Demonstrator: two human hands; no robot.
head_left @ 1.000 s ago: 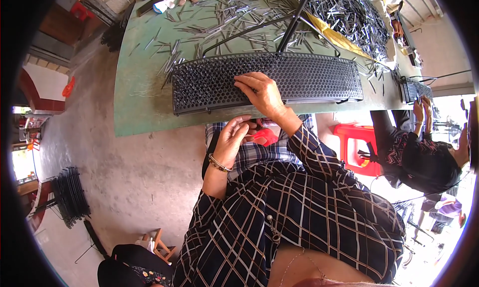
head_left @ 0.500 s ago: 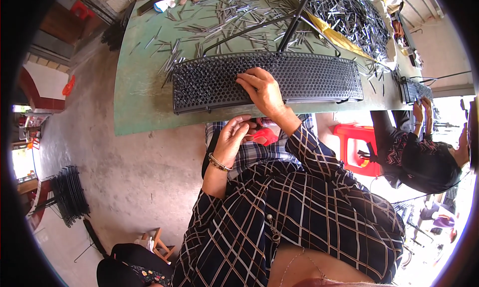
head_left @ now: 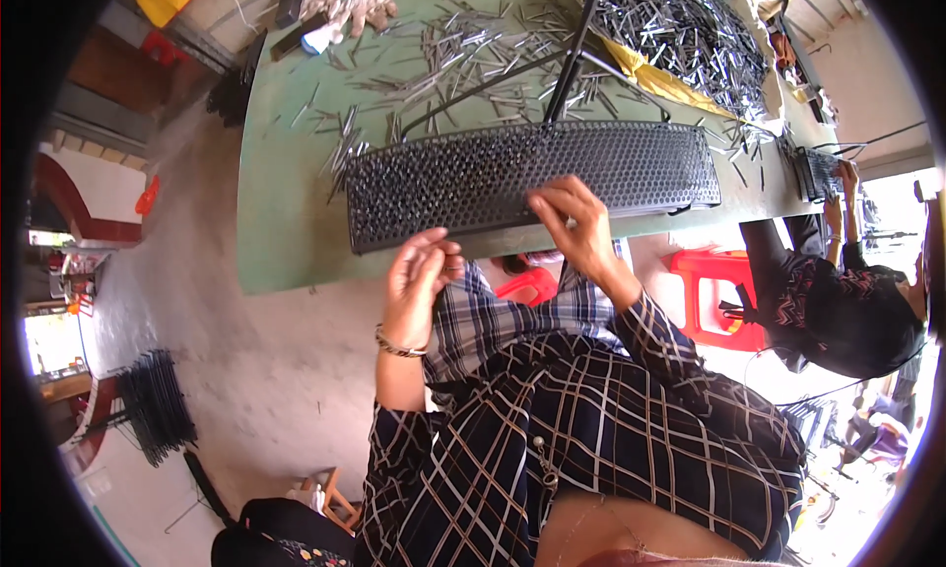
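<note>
A long black panel [head_left: 532, 178] full of small round holes lies along the front edge of the green table [head_left: 286, 242]. Thin dark pins fill many holes in its left half, while the right half shows mostly bare holes. My right hand [head_left: 581, 227] is just in front of the panel's middle, thumb and fingers drawn together, the fingertips smeared by motion. Below the panel's lower left edge my left hand [head_left: 416, 281] is closed, fingers curled against the thumb. Whatever either hand pinches is too small to make out.
Loose thin pins [head_left: 473, 45] lie scattered behind the panel, with a big heap [head_left: 690, 45] in a sack at the back right. Black rods [head_left: 562, 84] rise from the panel. Gloves [head_left: 365, 7] lie far left. A person [head_left: 838, 306] works at the right near a red stool [head_left: 705, 296].
My right hand has drawn back from the panel's holes, toward me and to the right. My left hand has shifted a little left. The whole view has tilted slightly.
</note>
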